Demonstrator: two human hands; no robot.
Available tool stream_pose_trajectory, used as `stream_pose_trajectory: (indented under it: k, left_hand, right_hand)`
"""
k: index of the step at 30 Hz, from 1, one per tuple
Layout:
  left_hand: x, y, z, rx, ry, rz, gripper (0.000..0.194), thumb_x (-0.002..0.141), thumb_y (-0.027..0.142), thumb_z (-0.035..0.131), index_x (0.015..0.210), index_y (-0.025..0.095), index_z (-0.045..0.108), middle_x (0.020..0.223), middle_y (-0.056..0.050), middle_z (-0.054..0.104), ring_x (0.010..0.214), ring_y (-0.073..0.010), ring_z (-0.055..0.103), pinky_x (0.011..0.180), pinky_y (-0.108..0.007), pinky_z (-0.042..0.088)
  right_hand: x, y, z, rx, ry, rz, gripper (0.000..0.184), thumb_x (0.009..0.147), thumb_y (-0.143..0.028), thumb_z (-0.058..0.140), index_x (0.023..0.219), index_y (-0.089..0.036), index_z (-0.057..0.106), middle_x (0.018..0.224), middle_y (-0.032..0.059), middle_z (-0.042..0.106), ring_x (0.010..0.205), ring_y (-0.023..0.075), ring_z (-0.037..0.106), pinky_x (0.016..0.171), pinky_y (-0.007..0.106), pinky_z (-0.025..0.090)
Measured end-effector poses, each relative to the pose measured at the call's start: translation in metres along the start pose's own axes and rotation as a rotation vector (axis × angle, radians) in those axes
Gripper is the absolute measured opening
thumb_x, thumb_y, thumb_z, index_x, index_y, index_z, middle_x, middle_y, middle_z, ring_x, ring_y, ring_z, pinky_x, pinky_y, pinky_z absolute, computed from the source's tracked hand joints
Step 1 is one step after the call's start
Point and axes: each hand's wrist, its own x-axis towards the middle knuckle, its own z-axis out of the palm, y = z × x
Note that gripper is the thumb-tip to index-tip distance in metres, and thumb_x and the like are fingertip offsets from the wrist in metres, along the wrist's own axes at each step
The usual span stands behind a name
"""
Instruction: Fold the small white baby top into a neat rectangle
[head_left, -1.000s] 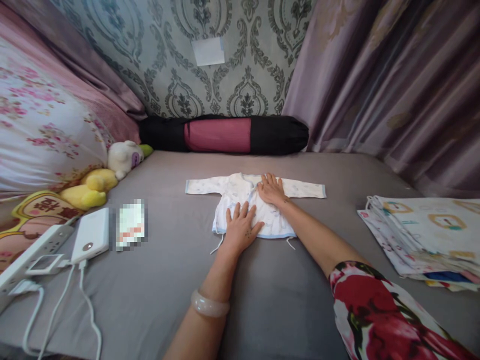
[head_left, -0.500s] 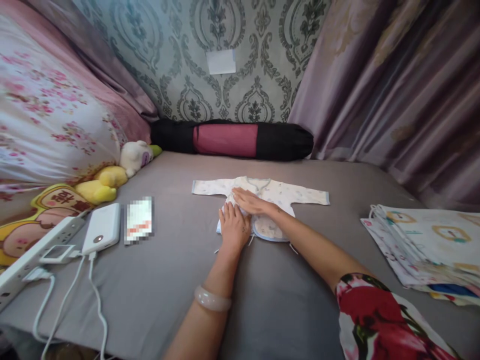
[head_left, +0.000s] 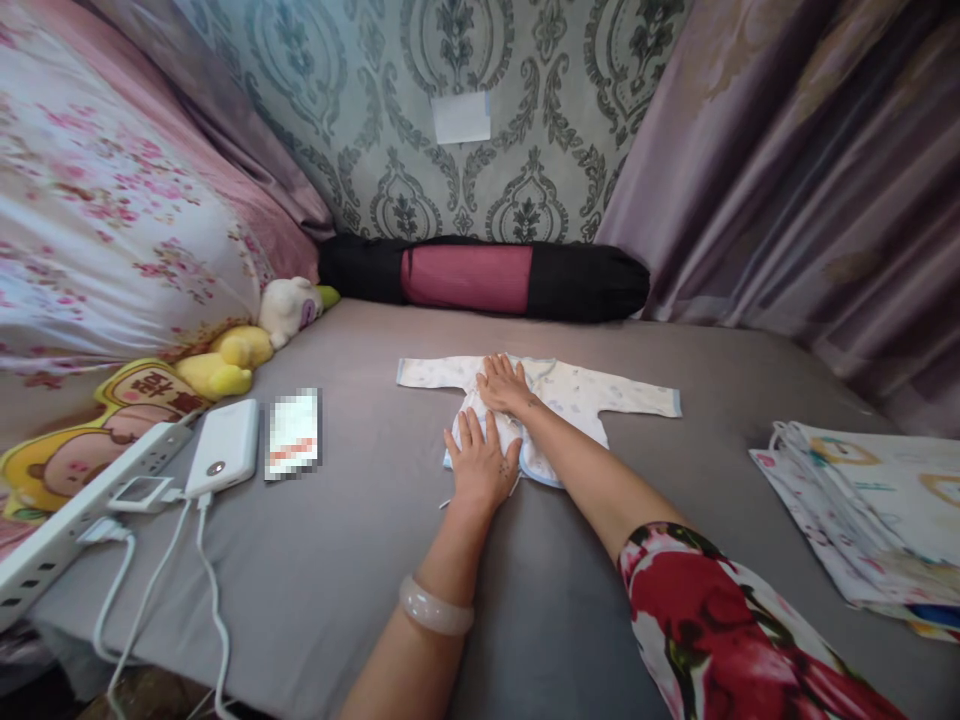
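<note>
A small white baby shirt [head_left: 570,388] with pale blue trim lies spread flat near the middle of the grey bed [head_left: 360,560], its sleeves stretched out toward the left and right edges and its collar toward the far edge. The left hand [head_left: 480,462] rests palm down on the lower left part of the shirt, fingers straight and slightly spread, gripping nothing; a pale bangle [head_left: 436,608] sits on that wrist. The right hand [head_left: 504,385] lies flat just beyond it on the chest of the shirt, fingers extended toward the far edge, likewise pressing rather than holding; its forearm crosses the shirt's hem, and a red floral sleeve [head_left: 720,620] covers the upper arm. Along the far edge lies a black and pink rolled bag [head_left: 480,278]. Near the left edge are a white power bank [head_left: 223,462], a power strip [head_left: 82,515] with white cables, and yellow and white plush toys [head_left: 247,340] against a floral pillow [head_left: 112,230]. A stack of printed cloths [head_left: 870,500] sits at the right edge, well apart from the shirt.
</note>
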Motion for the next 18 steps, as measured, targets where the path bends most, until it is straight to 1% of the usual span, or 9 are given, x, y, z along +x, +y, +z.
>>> stream_pose_trajectory:
  k: [4, 6, 7, 10, 11, 12, 14, 16, 18]
  left_hand:
    - [-0.001, 0.000, -0.006, -0.024, -0.035, -0.008, 0.070, 0.093, 0.054, 0.036, 0.147, 0.010, 0.035, 0.154, -0.024, 0.025, 0.144, -0.0382, 0.019, 0.112, -0.062, 0.017]
    - [0.001, -0.001, -0.011, -0.046, -0.019, -0.010, 0.066, 0.091, 0.054, 0.042, 0.143, 0.014, 0.041, 0.153, -0.022, 0.030, 0.143, -0.0369, 0.023, 0.111, -0.060, 0.021]
    - [0.003, -0.003, -0.014, -0.066, 0.002, -0.010, 0.060, 0.090, 0.053, 0.044, 0.139, 0.017, 0.047, 0.151, -0.019, 0.036, 0.142, -0.0354, 0.027, 0.110, -0.058, 0.024]
    - [0.013, -0.015, -0.023, -0.187, 0.070, -0.065, 0.039, 0.093, 0.045, 0.042, 0.120, 0.024, 0.062, 0.133, -0.012, 0.058, 0.128, -0.0285, 0.048, 0.105, -0.049, 0.035]
    - [0.017, -0.021, -0.025, -0.239, 0.087, -0.116, 0.037, 0.095, 0.042, 0.040, 0.116, 0.023, 0.063, 0.124, -0.011, 0.064, 0.120, -0.0264, 0.054, 0.102, -0.046, 0.038]
    - [0.022, -0.028, -0.026, -0.286, 0.105, -0.176, 0.037, 0.096, 0.040, 0.038, 0.114, 0.022, 0.064, 0.117, -0.010, 0.067, 0.113, -0.0250, 0.058, 0.099, -0.043, 0.040]
    - [0.029, -0.042, -0.027, -0.346, 0.156, -0.280, 0.035, 0.095, 0.035, 0.038, 0.111, 0.020, 0.065, 0.110, -0.010, 0.069, 0.106, -0.0232, 0.061, 0.093, -0.037, 0.044]
    - [0.034, -0.052, -0.025, -0.370, 0.195, -0.337, 0.033, 0.093, 0.031, 0.040, 0.110, 0.018, 0.065, 0.107, -0.010, 0.070, 0.103, -0.0223, 0.062, 0.089, -0.033, 0.045]
    - [0.035, -0.058, -0.023, -0.368, 0.197, -0.366, 0.032, 0.091, 0.030, 0.042, 0.110, 0.018, 0.065, 0.104, -0.009, 0.071, 0.101, -0.0227, 0.063, 0.088, -0.033, 0.045]
  right_hand:
    - [0.006, 0.000, 0.011, -0.020, 0.147, 0.036, 0.058, 0.099, -0.034, 0.019, 0.149, -0.006, 0.027, 0.157, 0.0131, 0.021, 0.144, 0.0264, 0.014, 0.115, 0.052, 0.011]
    - [0.007, -0.001, 0.013, -0.019, 0.178, 0.044, 0.057, 0.099, -0.033, 0.020, 0.149, -0.006, 0.028, 0.156, 0.0128, 0.022, 0.144, 0.0257, 0.014, 0.115, 0.052, 0.012]
    - [0.008, -0.002, 0.012, -0.014, 0.172, 0.047, 0.057, 0.099, -0.033, 0.020, 0.149, -0.007, 0.028, 0.157, 0.0126, 0.021, 0.144, 0.0254, 0.014, 0.116, 0.052, 0.011]
    - [0.011, -0.001, -0.001, 0.063, 0.068, 0.044, 0.056, 0.100, -0.035, 0.019, 0.149, -0.010, 0.027, 0.157, 0.0106, 0.019, 0.145, 0.0239, 0.012, 0.117, 0.049, 0.010]
    - [0.011, 0.001, -0.008, 0.111, 0.033, 0.035, 0.056, 0.101, -0.036, 0.016, 0.150, -0.011, 0.027, 0.158, 0.0095, 0.019, 0.145, 0.0233, 0.013, 0.117, 0.047, 0.011]
    - [0.010, 0.004, -0.015, 0.160, 0.034, 0.017, 0.057, 0.101, -0.036, 0.013, 0.151, -0.012, 0.026, 0.158, 0.0084, 0.020, 0.145, 0.0221, 0.015, 0.117, 0.045, 0.014]
    - [0.003, 0.014, -0.027, 0.234, 0.127, -0.019, 0.057, 0.101, -0.035, 0.011, 0.151, -0.011, 0.023, 0.157, 0.0075, 0.021, 0.145, 0.0195, 0.015, 0.117, 0.038, 0.015]
    - [-0.012, 0.029, -0.035, 0.294, 0.211, -0.012, 0.058, 0.101, -0.035, 0.009, 0.152, -0.010, 0.021, 0.157, 0.0084, 0.023, 0.144, 0.0180, 0.017, 0.117, 0.035, 0.017]
    - [-0.033, 0.045, -0.034, 0.313, 0.226, 0.038, 0.058, 0.100, -0.035, 0.011, 0.152, -0.009, 0.020, 0.156, 0.0107, 0.024, 0.144, 0.0189, 0.019, 0.116, 0.036, 0.019]
